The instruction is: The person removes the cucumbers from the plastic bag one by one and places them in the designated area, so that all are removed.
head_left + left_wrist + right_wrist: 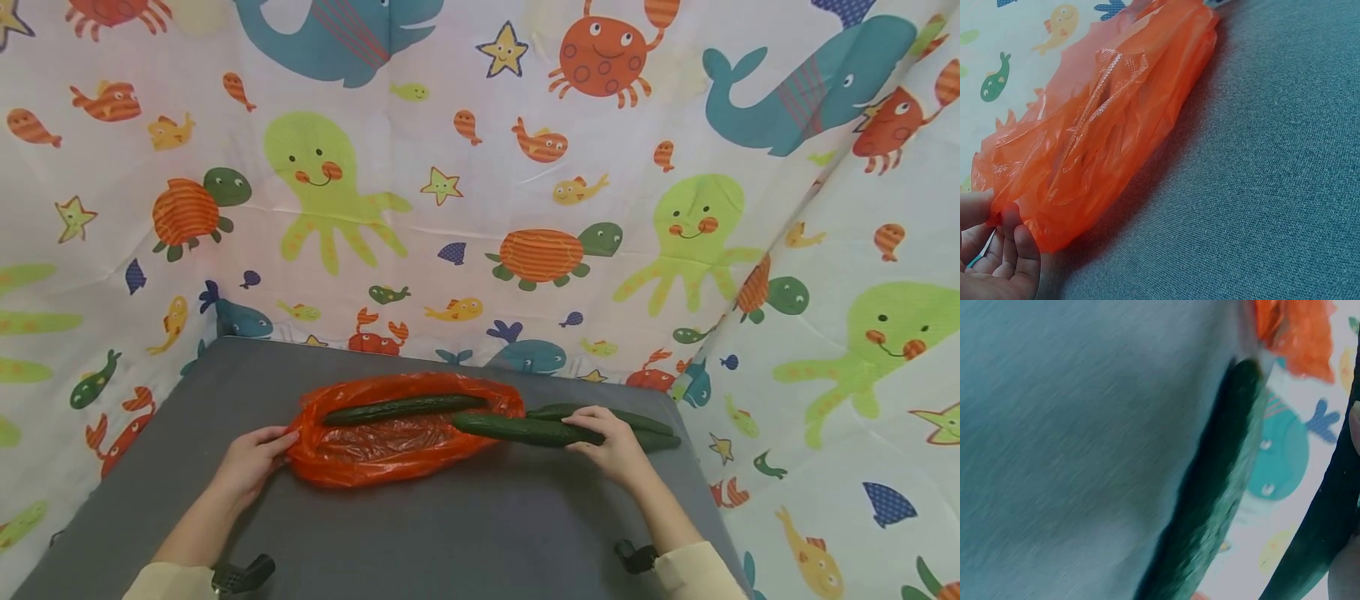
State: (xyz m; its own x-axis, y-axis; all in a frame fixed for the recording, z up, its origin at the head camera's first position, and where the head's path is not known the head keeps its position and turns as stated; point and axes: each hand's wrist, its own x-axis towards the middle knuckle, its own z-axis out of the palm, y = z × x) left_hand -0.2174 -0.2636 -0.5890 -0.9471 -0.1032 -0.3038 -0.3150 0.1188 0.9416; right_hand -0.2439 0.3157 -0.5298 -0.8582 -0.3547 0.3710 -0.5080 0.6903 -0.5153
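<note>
An orange plastic bag [375, 475] lies with its mouth spread wide, and one dark green cucumber [405, 408] rests inside along its far side. My left hand [251, 462] pinches the bag's left edge between thumb and fingers; the left wrist view shows the crumpled film [1116, 144] at the fingertips. My right hand [611, 442] grips another cucumber [517, 429], whose left end reaches over the bag's right rim. Behind that hand lie more cucumbers [645, 419], partly hidden by it. In the right wrist view, the held cucumber [1316, 544] is beside a lying one [1216, 481].
The grey tabletop [465, 533] extends in front of the bag. Behind it and at both sides hangs a white curtain [465, 225] printed with sea animals. Dark straps with small devices are on both wrists.
</note>
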